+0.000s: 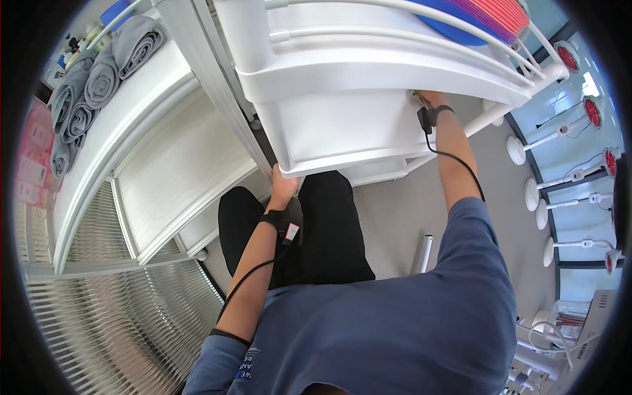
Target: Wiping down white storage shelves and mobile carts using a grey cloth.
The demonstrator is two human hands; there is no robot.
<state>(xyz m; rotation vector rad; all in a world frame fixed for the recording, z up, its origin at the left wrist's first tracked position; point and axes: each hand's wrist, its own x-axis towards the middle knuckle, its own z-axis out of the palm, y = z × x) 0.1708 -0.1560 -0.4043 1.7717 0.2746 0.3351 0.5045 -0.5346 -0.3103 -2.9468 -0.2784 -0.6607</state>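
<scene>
A white plastic trolley (345, 131) with tiered trays and rails stands before me. My left hand (285, 187) is at the near left corner of its middle tray, the fingers partly hidden by the tray's edge. My right hand (434, 98) reaches to the far right part of that tray, under the upper tier. A crumpled, light-coloured cloth-like thing (418, 99) is at its fingers; whether it is gripped is hard to see. Both wrists wear black bands with cables. On the upper tier lie red, purple and blue ribbed plastic items (474, 19).
Left of the trolley stands a white shelf unit (182, 163) with rolled grey towels (101, 81) and pink packages (34, 158). Several red-headed lamps on stands (568, 131) line the right side. A white metal leg (424, 254) stands on the grey floor.
</scene>
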